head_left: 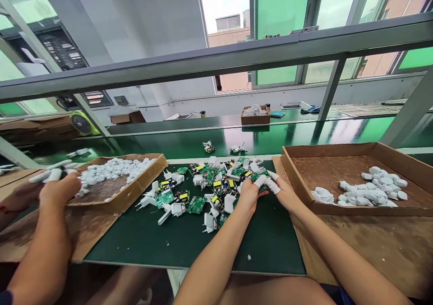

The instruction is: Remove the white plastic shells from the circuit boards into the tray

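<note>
My left hand [248,194] and my right hand [283,192] meet over the right end of a pile of green circuit boards and white plug parts [206,187] on a dark green mat [189,242]. White finger cots cover my fingertips. Together my hands pinch one green circuit board [260,176] between thumbs and fingers. The pile spreads out to the left of my hands.
A cardboard tray [355,208] with white plastic shells lies at my right. Another tray [135,192] of white shells sits at the left, where a co-worker's hands [56,185] work. Behind runs a green conveyor belt [304,138] carrying a few parts and a small box [255,114].
</note>
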